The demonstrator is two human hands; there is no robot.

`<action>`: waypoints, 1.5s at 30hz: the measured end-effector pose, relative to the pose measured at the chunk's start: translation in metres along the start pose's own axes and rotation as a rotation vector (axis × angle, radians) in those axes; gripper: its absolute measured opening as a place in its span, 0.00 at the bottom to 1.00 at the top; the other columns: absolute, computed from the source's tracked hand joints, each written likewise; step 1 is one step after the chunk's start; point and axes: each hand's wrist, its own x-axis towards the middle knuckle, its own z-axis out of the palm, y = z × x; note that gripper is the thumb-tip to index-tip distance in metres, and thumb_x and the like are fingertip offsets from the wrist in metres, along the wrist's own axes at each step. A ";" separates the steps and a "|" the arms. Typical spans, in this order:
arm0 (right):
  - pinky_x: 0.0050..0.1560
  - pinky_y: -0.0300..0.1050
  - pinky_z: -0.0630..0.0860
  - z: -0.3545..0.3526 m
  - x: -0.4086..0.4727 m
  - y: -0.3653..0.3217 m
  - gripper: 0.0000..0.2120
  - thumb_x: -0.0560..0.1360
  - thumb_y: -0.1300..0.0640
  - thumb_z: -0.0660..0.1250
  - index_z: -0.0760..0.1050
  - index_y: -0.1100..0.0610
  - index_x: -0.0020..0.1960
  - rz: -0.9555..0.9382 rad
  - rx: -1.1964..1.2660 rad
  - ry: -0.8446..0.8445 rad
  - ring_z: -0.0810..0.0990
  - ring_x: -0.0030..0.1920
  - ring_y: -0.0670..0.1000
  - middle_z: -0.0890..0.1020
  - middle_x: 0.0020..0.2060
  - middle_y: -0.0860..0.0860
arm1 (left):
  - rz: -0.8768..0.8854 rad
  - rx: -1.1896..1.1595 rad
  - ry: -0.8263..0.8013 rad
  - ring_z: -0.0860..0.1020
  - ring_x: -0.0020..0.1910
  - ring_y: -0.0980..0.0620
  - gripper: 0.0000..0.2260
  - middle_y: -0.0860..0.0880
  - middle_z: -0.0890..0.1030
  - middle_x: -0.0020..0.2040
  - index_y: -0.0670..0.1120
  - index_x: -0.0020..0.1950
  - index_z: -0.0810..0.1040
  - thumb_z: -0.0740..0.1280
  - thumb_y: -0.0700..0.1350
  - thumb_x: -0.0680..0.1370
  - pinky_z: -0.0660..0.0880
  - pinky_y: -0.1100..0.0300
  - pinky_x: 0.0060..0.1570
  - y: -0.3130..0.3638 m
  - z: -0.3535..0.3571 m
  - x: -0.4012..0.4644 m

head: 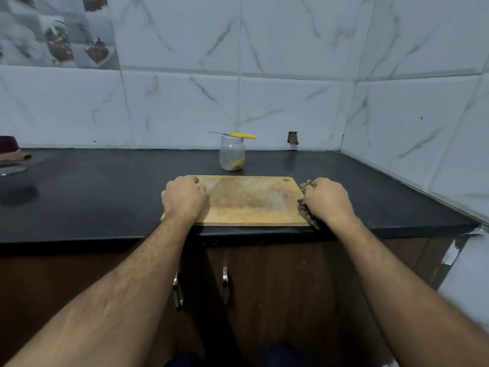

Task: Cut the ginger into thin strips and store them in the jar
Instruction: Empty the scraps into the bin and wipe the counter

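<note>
A wooden cutting board [248,200] lies at the front edge of the black counter [105,197], bare of ginger. Behind it stands a clear plastic jar [232,154] with a white lid and yellowish ginger strips at its bottom. A yellow-handled knife [235,135] lies flat across the lid. My left hand [184,198] rests curled on the board's left end, gripping its edge. My right hand [328,201] grips a dark patterned cloth [307,207] against the board's right edge.
Marble-look wall tiles close off the back and the right side of the counter. A dark red bowl [9,145] and a glass dish [12,169] sit at the far left. Brown cabinet doors with metal handles [225,284] are below the counter.
</note>
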 end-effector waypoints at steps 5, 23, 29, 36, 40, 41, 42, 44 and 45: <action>0.39 0.45 0.74 0.007 0.032 -0.010 0.20 0.69 0.40 0.74 0.77 0.58 0.42 0.193 0.066 -0.301 0.81 0.42 0.55 0.82 0.42 0.54 | -0.253 0.233 -0.130 0.72 0.62 0.42 0.21 0.43 0.76 0.62 0.44 0.62 0.76 0.61 0.58 0.79 0.72 0.48 0.59 -0.017 -0.013 -0.003; 0.18 0.35 0.67 0.034 0.040 -0.107 0.15 0.78 0.60 0.63 0.74 0.59 0.33 0.300 0.942 -0.582 0.73 0.17 0.46 0.76 0.20 0.50 | -0.421 0.064 -0.045 0.79 0.55 0.39 0.19 0.40 0.81 0.56 0.38 0.55 0.78 0.68 0.54 0.78 0.73 0.54 0.43 -0.122 -0.073 0.056; 0.54 0.57 0.80 0.081 0.056 -0.197 0.08 0.74 0.60 0.67 0.79 0.61 0.37 0.244 1.082 -0.682 0.80 0.36 0.55 0.82 0.37 0.56 | -0.530 0.094 0.025 0.78 0.57 0.37 0.19 0.37 0.80 0.58 0.36 0.57 0.78 0.67 0.52 0.79 0.74 0.51 0.48 -0.197 -0.100 0.086; 0.30 0.41 0.70 0.126 0.057 -0.258 0.16 0.78 0.60 0.61 0.77 0.58 0.33 0.176 0.958 -0.747 0.75 0.24 0.48 0.79 0.25 0.50 | -0.596 0.159 0.021 0.78 0.57 0.37 0.18 0.38 0.80 0.57 0.36 0.56 0.78 0.67 0.51 0.79 0.72 0.52 0.45 -0.256 -0.107 0.109; 0.19 0.36 0.67 0.132 0.055 -0.273 0.19 0.81 0.61 0.58 0.74 0.58 0.32 0.145 0.855 -0.784 0.73 0.18 0.45 0.77 0.20 0.48 | -0.607 0.176 0.016 0.78 0.56 0.38 0.16 0.38 0.80 0.56 0.37 0.56 0.79 0.67 0.50 0.79 0.73 0.52 0.46 -0.271 -0.102 0.120; 0.17 0.35 0.65 0.132 0.055 -0.275 0.19 0.81 0.61 0.57 0.73 0.58 0.33 0.139 0.826 -0.792 0.72 0.17 0.45 0.76 0.20 0.48 | -0.614 0.176 0.016 0.78 0.57 0.38 0.16 0.38 0.80 0.57 0.37 0.57 0.79 0.66 0.50 0.79 0.74 0.52 0.48 -0.273 -0.100 0.122; 0.16 0.35 0.65 0.132 0.054 -0.276 0.18 0.81 0.62 0.57 0.73 0.59 0.33 0.141 0.811 -0.802 0.72 0.17 0.45 0.76 0.20 0.49 | -0.623 0.177 0.016 0.78 0.58 0.38 0.16 0.38 0.80 0.58 0.38 0.58 0.79 0.66 0.50 0.79 0.74 0.51 0.51 -0.274 -0.098 0.123; 0.17 0.35 0.66 0.130 0.053 -0.277 0.16 0.81 0.62 0.58 0.74 0.59 0.35 0.129 0.782 -0.815 0.73 0.18 0.46 0.77 0.20 0.49 | -0.643 0.183 0.017 0.76 0.60 0.38 0.17 0.39 0.79 0.60 0.39 0.60 0.78 0.66 0.50 0.79 0.72 0.50 0.56 -0.275 -0.096 0.124; 0.19 0.36 0.67 0.125 0.051 -0.277 0.16 0.80 0.61 0.58 0.74 0.59 0.35 0.117 0.765 -0.819 0.73 0.19 0.47 0.77 0.21 0.49 | -0.652 0.190 0.019 0.75 0.61 0.38 0.16 0.39 0.78 0.60 0.40 0.60 0.78 0.65 0.50 0.79 0.71 0.49 0.58 -0.274 -0.096 0.123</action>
